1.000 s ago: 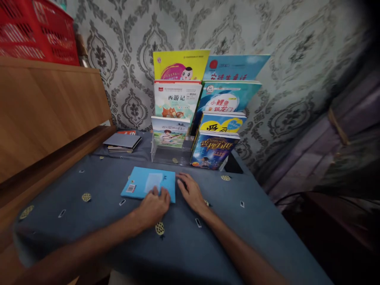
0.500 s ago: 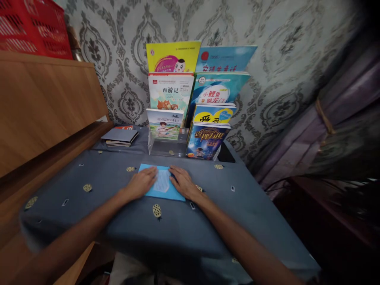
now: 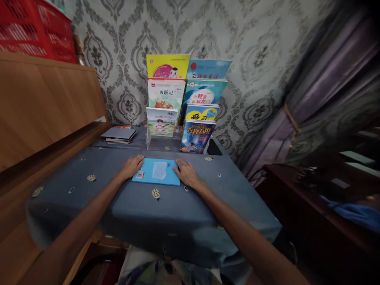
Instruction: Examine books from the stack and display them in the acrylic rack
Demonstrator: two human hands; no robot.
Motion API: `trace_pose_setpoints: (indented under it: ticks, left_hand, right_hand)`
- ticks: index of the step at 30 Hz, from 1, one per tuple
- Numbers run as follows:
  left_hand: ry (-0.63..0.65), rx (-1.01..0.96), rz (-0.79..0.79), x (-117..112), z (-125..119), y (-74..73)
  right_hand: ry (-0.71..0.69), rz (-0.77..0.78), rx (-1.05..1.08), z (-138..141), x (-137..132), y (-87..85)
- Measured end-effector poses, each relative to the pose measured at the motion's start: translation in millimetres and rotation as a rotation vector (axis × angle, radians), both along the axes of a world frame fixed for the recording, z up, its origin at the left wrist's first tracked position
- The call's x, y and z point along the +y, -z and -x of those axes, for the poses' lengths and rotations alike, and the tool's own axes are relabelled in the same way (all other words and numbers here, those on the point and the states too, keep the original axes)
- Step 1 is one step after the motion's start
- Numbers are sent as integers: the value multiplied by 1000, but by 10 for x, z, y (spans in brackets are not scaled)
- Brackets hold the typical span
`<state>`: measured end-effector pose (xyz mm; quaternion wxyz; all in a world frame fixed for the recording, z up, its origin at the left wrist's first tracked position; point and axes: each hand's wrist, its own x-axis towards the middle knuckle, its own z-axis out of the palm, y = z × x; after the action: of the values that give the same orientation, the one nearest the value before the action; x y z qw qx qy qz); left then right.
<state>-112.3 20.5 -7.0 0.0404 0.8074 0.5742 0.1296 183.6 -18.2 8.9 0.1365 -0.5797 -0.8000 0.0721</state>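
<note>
A light-blue book (image 3: pixel 147 174) lies flat on the cloth, with a printed text panel and a barcode facing up. My left hand (image 3: pixel 132 166) rests palm down at its left edge, fingers stretched and touching it. At the right edge lies my right hand (image 3: pixel 186 173), fingers extended and the thumb side against the book. Behind them stands a clear book rack (image 3: pixel 160 144) with several upright books, among them a dark-blue one (image 3: pixel 196 136), a white one (image 3: pixel 162 122) and a yellow one (image 3: pixel 168 65).
A small stack of thin books (image 3: pixel 119 134) lies at the back left of the cloth-covered table (image 3: pixel 118 206). A dark flat object (image 3: pixel 214 147) sits beside the rack. A wooden cabinet (image 3: pixel 50 103) with a red basket (image 3: pixel 38 31) borders the left; a curtain (image 3: pixel 276 118) hangs right.
My hands have moved apart, from the face of the light-blue book out to its left and right edges, uncovering the barcode. The head view has shifted slightly right.
</note>
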Motion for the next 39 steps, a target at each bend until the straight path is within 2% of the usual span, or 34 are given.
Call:
trace_pose_setpoints:
  ticks: [6,9,12,15,19,22,26,31,35,39]
  left_hand:
    - [-9,-9,-67,-30,12,-60]
    - [18,-3,-122,-120,53,-103]
    - [145,4,-164,-339,65,-112]
    - [288,17,-142,-622,14,-96]
    - [348,32,-76,-816,-50,-112]
    - [325,49,-26,-769,-10,-158]
    - [306,92,-40,-606,118,-203]
    - [258,16,-33,-405,156,-186]
    - [171,-20,-39,-291,45,-156]
    - [92,39,-62,-206,-74,-135]
  right_hand:
    - [2,-13,6,-60,-34,25]
    - [-4,-19,19,-70,-4,52]
    - [-18,-14,22,-99,39,92]
    - [-60,-1,20,-117,67,119]
    - [-63,16,14,-103,54,91]
    - [-37,-31,19,-103,13,22]
    - [-5,-110,57,-133,-81,-74]
    - [-164,-97,105,-89,-226,-120]
    - [-236,-114,114,-22,-288,-126]
    - [-319,-97,188,-3,-323,-121]
